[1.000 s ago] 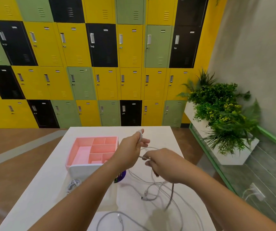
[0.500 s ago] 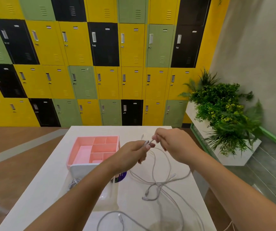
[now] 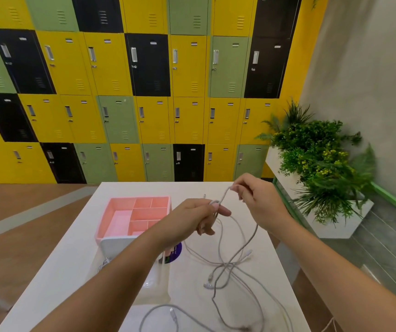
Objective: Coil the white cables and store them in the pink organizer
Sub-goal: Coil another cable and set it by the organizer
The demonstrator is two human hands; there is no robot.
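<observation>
The pink moulded-plastic organizer point(image 3: 103, 220), rigid and partitioned into rectangular compartments, stood on the smooth white bench point(image 3: 67, 264), with no cable visible inside. Right of it, the left hand point(image 3: 197, 218) had its grip curled closed on small loops of thin, pliant white cable point(image 3: 225, 193), anchoring the coil. Further right, the right hand point(image 3: 258, 202) pinched the strand, evidently to feed another turn. Tangled slack cables point(image 3: 228, 268) lay on the bench right of the organizer.

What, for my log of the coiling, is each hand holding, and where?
One white cable: the left hand pinches a small loop at thumb and forefinger; the right hand pinches the strand just beyond.
</observation>
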